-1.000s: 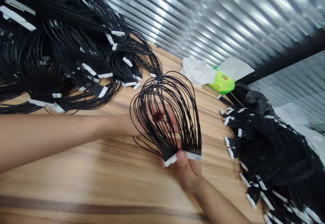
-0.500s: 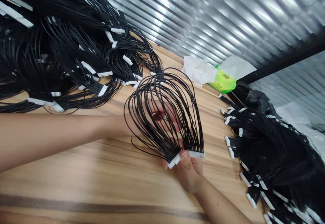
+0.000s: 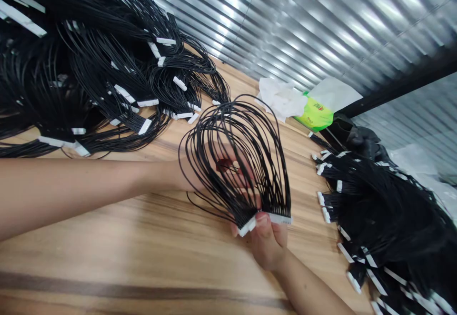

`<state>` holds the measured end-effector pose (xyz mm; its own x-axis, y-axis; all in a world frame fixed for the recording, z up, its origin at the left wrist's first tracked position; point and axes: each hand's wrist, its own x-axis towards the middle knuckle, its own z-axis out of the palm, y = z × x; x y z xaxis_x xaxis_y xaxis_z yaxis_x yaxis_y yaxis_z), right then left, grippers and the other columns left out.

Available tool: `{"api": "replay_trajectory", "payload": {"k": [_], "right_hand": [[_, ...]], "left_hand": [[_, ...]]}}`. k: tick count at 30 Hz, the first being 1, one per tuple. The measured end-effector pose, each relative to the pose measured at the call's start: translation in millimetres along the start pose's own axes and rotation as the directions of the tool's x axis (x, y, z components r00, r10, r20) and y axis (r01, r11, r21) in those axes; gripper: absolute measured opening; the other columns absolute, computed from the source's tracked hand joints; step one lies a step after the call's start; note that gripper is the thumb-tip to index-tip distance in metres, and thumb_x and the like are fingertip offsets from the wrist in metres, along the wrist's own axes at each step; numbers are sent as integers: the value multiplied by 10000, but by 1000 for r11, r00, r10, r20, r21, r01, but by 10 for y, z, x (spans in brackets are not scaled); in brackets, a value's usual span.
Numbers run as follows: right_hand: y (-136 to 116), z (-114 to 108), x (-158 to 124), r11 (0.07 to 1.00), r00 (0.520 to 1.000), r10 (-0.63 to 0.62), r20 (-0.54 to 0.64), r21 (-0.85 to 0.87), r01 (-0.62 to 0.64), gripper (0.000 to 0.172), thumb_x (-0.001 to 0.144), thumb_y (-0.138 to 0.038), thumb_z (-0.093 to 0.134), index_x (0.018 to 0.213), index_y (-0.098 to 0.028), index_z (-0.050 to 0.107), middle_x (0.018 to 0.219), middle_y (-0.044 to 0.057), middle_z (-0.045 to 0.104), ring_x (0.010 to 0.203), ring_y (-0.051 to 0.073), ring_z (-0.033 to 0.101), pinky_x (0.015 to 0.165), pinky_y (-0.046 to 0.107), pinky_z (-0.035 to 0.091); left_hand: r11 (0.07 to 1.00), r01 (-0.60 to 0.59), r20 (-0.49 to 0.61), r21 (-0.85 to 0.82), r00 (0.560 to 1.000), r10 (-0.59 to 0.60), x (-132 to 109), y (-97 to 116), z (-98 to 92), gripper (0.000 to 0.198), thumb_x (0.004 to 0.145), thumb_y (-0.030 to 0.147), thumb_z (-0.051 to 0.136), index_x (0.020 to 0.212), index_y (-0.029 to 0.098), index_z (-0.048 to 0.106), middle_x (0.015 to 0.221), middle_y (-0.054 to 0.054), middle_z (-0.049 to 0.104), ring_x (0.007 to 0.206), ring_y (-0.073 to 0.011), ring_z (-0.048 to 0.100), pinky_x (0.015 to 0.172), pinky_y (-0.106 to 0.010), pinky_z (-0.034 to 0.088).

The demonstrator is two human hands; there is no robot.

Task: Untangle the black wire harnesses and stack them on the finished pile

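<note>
A looped bundle of thin black wires [image 3: 246,143] is held up over the wooden table [image 3: 143,238], with white connectors [image 3: 280,218] at its lower ends. My right hand [image 3: 267,241] grips the connectors, its thumb pressed on top where two of them meet. Behind the wires, partly hidden by them, is my left hand [image 3: 232,162]; its fingers are curved and apart, and the loops pass in front of the palm. Whether its fingertips touch the wires or connectors is hard to make out.
Large heaps of black wires with white connectors lie at the left [image 3: 107,57] and right [image 3: 392,215]. White tissue [image 3: 280,98] and a green-yellow packet [image 3: 316,115] sit at the table's back edge, before a corrugated metal wall [image 3: 303,24].
The wire bundle and my right hand have shifted slightly to the right. The fingers of my left hand have moved a little behind the loops.
</note>
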<state>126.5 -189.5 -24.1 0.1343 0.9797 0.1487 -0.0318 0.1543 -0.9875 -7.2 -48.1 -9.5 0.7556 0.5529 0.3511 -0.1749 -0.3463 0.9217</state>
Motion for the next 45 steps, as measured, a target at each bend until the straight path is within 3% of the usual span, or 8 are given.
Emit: {"api": "replay_trajectory", "payload": {"k": [3, 9, 14, 17, 22, 29, 36, 45], "right_hand": [[-70, 47, 123, 995, 981, -74, -180, 57, 86, 290, 891, -442, 518, 730, -224, 621, 573, -4, 552, 497, 145, 498, 473, 293, 454], [-147, 62, 351, 963, 866, -221, -448, 43, 268, 243, 855, -384, 606, 694, -202, 609, 567, -31, 558, 457, 111, 498, 401, 231, 400], [-94, 16, 340, 970, 872, -227, -434, -25, 240, 222, 887, -379, 551, 765, -204, 616, 595, -25, 574, 474, 118, 504, 422, 247, 418], [-68, 12, 326, 976, 885, -206, -417, -22, 217, 187, 901, -355, 526, 840, -212, 629, 607, -23, 575, 487, 120, 496, 420, 243, 415], [-56, 8, 314, 979, 901, -198, -387, -35, 200, 194, 918, -341, 497, 841, -224, 631, 607, -24, 570, 497, 120, 492, 422, 241, 421], [-29, -2, 295, 980, 905, -197, -377, -110, 167, 252, 910, -394, 500, 809, -196, 619, 610, -8, 580, 493, 130, 516, 417, 259, 448], [-2, -11, 284, 985, 932, -165, -322, -110, 136, 293, 920, -393, 484, 749, -192, 611, 610, -11, 554, 518, 122, 504, 445, 248, 447], [2, -12, 273, 987, 938, -140, -316, -121, 107, 319, 925, -399, 469, 712, -203, 602, 609, -3, 549, 545, 135, 497, 467, 258, 433]], "left_hand": [[996, -36, 37, -85, 999, 40, 30, -10, 22, 161, 866, 256, 600, 963, 134, 641, 903, -40, 682, 819, -116, 634, 739, -230, 524], [951, -68, -50, 303, 995, 87, 40, 44, -11, 200, 852, 294, 620, 1013, 177, 640, 1085, -47, 652, 1030, -162, 601, 900, -280, 484], [946, -127, 25, 297, 992, 125, -12, 103, -69, 164, 926, 256, 514, 957, 196, 664, 824, 22, 709, 733, -72, 649, 676, -163, 476], [883, -262, 57, 390, 964, 261, -30, 104, -103, 184, 933, 229, 514, 1061, 240, 645, 740, 63, 714, 645, -45, 649, 615, -141, 444], [719, -372, 63, 587, 907, 417, -20, 65, -134, 207, 904, 258, 576, 1097, 296, 639, 793, 85, 737, 649, -59, 664, 614, -161, 437], [639, -466, 109, 611, 850, 516, 2, 63, -138, 169, 912, 235, 556, 1025, 254, 681, 837, 46, 747, 637, -71, 641, 621, -185, 439], [630, -450, 102, 633, 855, 508, 18, 63, -114, 102, 900, 259, 581, 936, 220, 669, 832, 59, 740, 653, -71, 644, 630, -198, 426], [486, -475, 170, 733, 821, 546, 24, 114, -151, 131, 906, 306, 555, 906, 270, 681, 762, 47, 702, 640, -92, 591, 589, -251, 374]]}}
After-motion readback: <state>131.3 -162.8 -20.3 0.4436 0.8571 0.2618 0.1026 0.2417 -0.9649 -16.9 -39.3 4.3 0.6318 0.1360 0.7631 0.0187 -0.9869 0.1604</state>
